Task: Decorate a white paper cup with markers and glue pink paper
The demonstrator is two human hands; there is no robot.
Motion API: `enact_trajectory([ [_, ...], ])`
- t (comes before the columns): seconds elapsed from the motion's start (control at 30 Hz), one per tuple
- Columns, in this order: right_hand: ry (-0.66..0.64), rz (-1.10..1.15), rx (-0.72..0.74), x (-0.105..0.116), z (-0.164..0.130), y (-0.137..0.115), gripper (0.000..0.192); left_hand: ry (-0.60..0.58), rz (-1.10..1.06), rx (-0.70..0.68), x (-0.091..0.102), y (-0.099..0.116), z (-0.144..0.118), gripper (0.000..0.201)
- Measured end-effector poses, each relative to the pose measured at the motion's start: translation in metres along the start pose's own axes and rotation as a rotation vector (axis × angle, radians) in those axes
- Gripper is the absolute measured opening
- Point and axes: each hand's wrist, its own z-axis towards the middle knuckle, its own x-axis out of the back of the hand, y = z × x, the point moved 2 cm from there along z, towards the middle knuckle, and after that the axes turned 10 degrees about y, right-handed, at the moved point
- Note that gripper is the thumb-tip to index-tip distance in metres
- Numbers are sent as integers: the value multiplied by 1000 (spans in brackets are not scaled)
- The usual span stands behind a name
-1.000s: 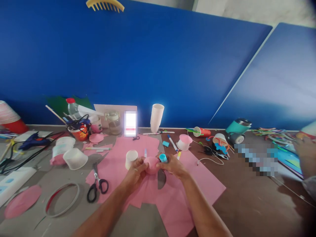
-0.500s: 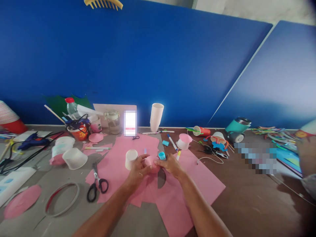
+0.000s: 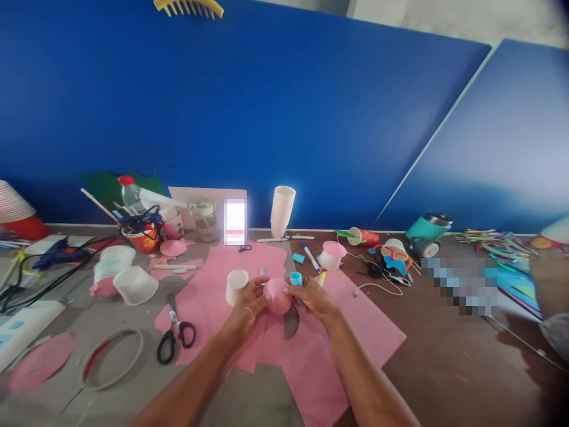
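Both hands meet over the pink paper sheets (image 3: 351, 323) at the table's middle. My left hand (image 3: 247, 304) and my right hand (image 3: 313, 298) together hold a small cup covered in pink paper (image 3: 277, 296), its pink round end towards me. A blue-capped glue stick (image 3: 296, 280) stands up out of my right hand behind the cup. A plain white paper cup (image 3: 235, 285) stands just left of my left hand. Black-handled scissors (image 3: 175, 333) lie further left on the table.
A stack of white cups (image 3: 282, 209), a jar (image 3: 203, 219), a water bottle (image 3: 128, 192) and a lit phone (image 3: 235, 222) line the blue back wall. Clear plastic cups (image 3: 134, 284), a wire ring (image 3: 114, 357) and cables lie left. Another person's arm (image 3: 549, 279) is at the right edge.
The pink-covered cup has been turned a little in my hands, showing more of its round end. The hands stay over the same spot.
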Motion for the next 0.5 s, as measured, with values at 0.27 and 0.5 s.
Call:
enact_trajectory([
  [0.27,0,47,-53,-2,0,4,33,36,20,16,2,-3,3,61],
  [0.5,132,259,35,8,12,3,39,51,-48,67,2,-1,2,54],
])
